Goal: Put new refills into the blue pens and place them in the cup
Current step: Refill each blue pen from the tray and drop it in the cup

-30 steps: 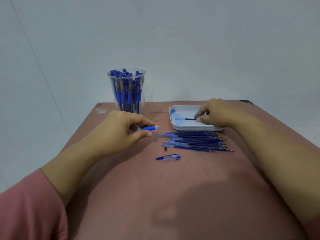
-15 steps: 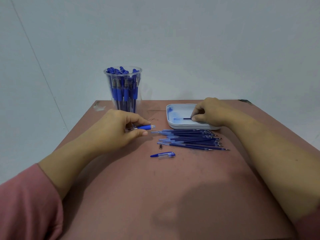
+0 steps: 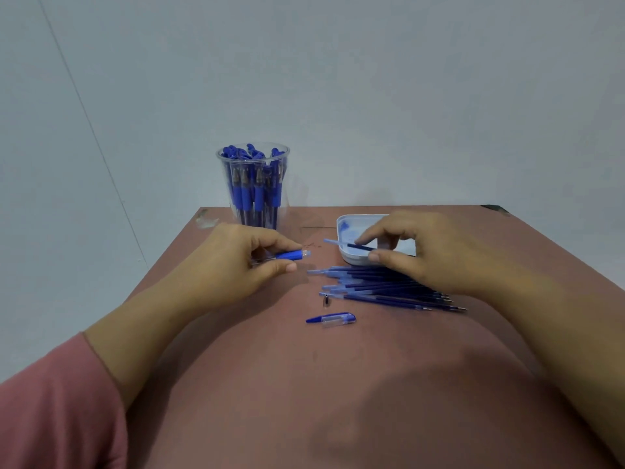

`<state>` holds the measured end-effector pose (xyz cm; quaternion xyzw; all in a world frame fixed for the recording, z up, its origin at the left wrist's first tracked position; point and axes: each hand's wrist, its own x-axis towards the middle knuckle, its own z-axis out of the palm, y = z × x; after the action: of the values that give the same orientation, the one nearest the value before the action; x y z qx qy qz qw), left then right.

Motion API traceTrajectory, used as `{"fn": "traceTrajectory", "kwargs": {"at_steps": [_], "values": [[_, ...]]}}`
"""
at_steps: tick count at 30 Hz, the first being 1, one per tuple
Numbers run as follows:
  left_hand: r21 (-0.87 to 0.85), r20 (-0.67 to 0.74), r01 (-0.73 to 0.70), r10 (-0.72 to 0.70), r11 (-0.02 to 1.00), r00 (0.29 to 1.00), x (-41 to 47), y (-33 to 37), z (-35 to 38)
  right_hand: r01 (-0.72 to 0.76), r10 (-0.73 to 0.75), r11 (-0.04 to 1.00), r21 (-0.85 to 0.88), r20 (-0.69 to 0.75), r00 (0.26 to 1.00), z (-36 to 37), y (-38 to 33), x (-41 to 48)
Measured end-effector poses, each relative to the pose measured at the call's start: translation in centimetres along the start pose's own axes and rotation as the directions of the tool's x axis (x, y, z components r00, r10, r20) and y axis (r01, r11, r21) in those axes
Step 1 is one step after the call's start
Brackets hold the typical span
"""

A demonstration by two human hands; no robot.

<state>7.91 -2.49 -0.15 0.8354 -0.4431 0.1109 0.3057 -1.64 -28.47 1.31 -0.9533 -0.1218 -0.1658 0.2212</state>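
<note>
With working room across the near half of the counter (image 3: 338, 384), the cup (image 3: 253, 198) at its far edge and the tray (image 3: 353, 261) beside it, the left hand (image 3: 236, 262) grips the pen barrel (image 3: 292, 255) level while the right hand (image 3: 436, 255) pinches a refill (image 3: 341, 243) above the tray, so insertion should go best with both axes aligned, clear of the loose refills (image 3: 378, 287).

The person wears a dusty-pink top, and its loose left sleeve (image 3: 57, 411) ends in a plain hem partway up the arm. Both forearms are bare from there down to the left hand (image 3: 243, 262) and the right hand (image 3: 436, 255). The fingernails are trimmed short.
</note>
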Motion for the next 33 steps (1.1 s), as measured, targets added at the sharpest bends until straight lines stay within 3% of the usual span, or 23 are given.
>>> {"fn": "traceTrajectory", "kwargs": {"at_steps": [9, 33], "values": [[-0.025, -0.009, 0.01, -0.01, 1.0, 1.0, 0.0, 0.0, 0.0, 0.147, -0.157, 0.985, -0.093, -0.122, 0.98, 1.4, 0.5, 0.3], [-0.207, -0.024, 0.064, -0.07, 0.976, 0.997, 0.1, 0.1, 0.2, 0.114, -0.097, 0.986, 0.124, -0.134, 0.986, 1.8, 0.1, 0.0]]}}
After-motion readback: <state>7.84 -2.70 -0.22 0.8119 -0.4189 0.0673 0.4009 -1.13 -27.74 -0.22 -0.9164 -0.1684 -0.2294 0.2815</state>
